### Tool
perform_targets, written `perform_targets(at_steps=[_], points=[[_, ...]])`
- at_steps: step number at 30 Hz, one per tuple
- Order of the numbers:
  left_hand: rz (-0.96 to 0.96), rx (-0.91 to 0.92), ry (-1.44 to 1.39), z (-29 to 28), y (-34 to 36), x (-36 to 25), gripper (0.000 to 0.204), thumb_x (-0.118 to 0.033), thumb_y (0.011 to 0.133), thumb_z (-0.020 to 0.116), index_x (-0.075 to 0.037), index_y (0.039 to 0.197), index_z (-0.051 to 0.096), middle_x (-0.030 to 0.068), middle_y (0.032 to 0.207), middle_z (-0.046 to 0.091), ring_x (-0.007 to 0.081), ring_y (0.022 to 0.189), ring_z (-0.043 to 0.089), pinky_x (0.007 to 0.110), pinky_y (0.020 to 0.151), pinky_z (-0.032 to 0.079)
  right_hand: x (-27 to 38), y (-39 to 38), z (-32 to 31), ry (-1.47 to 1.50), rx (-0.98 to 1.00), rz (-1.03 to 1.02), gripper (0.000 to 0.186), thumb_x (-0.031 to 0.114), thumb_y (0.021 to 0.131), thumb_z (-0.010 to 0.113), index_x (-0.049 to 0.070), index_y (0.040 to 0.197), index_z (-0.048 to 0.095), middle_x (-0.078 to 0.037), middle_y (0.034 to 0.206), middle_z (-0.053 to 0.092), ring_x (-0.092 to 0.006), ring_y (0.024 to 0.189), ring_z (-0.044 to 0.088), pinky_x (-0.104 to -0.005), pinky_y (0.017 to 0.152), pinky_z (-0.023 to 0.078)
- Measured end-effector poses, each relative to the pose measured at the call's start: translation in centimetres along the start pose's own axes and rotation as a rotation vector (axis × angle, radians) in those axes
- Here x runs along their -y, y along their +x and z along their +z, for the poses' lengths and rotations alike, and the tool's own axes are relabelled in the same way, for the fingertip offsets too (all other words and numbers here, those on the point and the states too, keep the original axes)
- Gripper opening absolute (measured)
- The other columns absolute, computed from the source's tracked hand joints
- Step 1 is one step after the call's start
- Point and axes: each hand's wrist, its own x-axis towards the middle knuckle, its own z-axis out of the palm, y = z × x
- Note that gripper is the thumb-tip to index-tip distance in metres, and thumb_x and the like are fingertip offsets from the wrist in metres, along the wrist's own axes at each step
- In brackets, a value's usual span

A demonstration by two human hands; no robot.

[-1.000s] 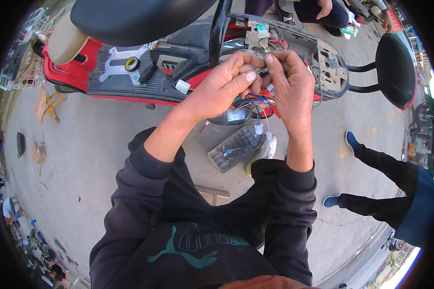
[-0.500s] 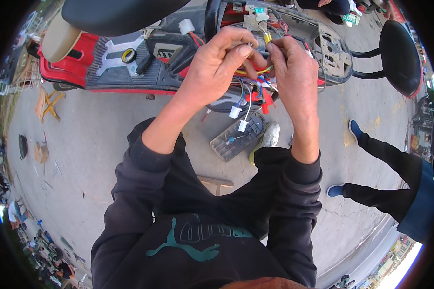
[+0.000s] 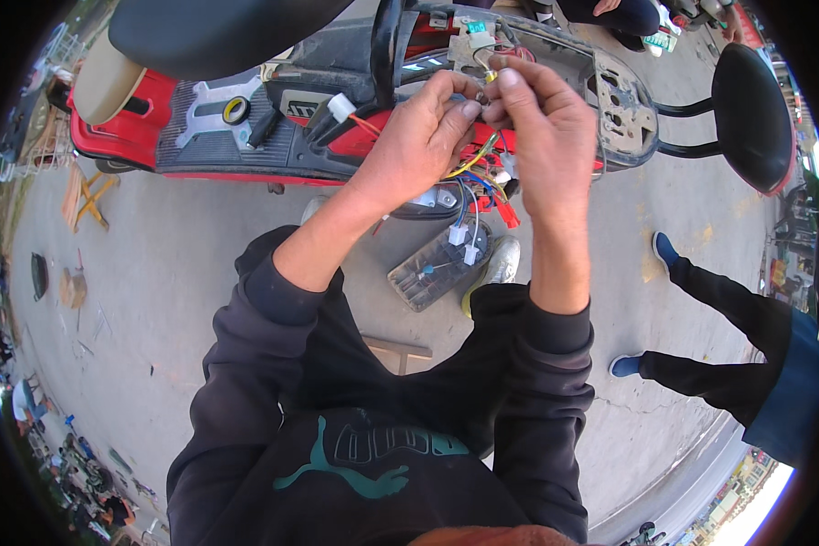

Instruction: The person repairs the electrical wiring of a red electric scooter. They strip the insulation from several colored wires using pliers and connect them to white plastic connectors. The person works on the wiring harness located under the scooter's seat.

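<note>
Over the opened body of a red electric scooter point(image 3: 337, 175), both my hands meet with their fingertips nearly touching. My left hand point(image 3: 423, 132) is pinched closed on wires; a yellow-green wire point(image 3: 475, 164) runs out below its fingers. My right hand point(image 3: 548, 123) is closed with thumb against fingers, at a wire end with a yellow sleeve point(image 3: 491, 77). The exact join between the fingertips is hidden. Below the hands hang white plug connectors point(image 3: 459, 234) on blue and white wires, and a red connector point(image 3: 508, 215). Another white connector point(image 3: 341, 107) with red wires sticks up left of my left hand.
A roll of yellow tape point(image 3: 236, 111) lies on the scooter's footboard. A dark plastic cover point(image 3: 437, 278) rests on the ground by my shoe point(image 3: 503, 261). The black seat point(image 3: 218, 32) and backrest point(image 3: 749, 114) flank the work. A person point(image 3: 728, 300) stands at right.
My right hand has moved up and left, closer to my left hand's fingertips. My left hand has shifted slightly, lower and to the right. The hanging connectors have swung a little.
</note>
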Motion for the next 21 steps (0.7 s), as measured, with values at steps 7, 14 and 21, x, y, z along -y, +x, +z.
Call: perform_targets(at_steps=[7, 14, 21], points=[[-0.024, 0.020, -0.096, -0.4, -0.3, 1.1, 0.016, -0.021, 0.111, 0.048, -0.006, 0.117, 0.049, -0.0017, 0.096, 0.050, 0.0029, 0.082, 0.047, 0.021, 0.072, 0.043, -0.1, -0.8, 0.2, -0.172, -0.067, 0.055, 0.018, 0.008, 0.101, 0.065, -0.005, 0.114, 0.068, -0.005, 0.091, 0.071, -0.0074, 0.075, 0.064, -0.0226, 0.067, 0.052], [-0.011, 0.007, -0.114, -0.4, -0.4, 1.3, 0.018, -0.023, 0.111, 0.048, -0.006, 0.118, 0.048, -0.0009, 0.094, 0.050, 0.0035, 0.077, 0.044, 0.021, 0.067, 0.040, -0.5, -0.7, -0.2, -0.298, -0.032, 0.019, 0.018, 0.009, 0.101, 0.067, -0.003, 0.114, 0.070, -0.002, 0.092, 0.069, -0.0054, 0.077, 0.060, -0.0199, 0.067, 0.048], [-0.056, 0.049, -0.182, -1.2, -0.4, 0.7, 0.017, -0.019, 0.111, 0.050, -0.005, 0.120, 0.050, -0.0010, 0.083, 0.053, 0.0043, 0.067, 0.046, 0.021, 0.057, 0.038, -0.5, -0.7, -0.1, -0.443, -0.043, -0.045, 0.018, 0.011, 0.097, 0.066, -0.003, 0.107, 0.070, -0.009, 0.079, 0.071, -0.0103, 0.067, 0.061, -0.0292, 0.066, 0.051]])
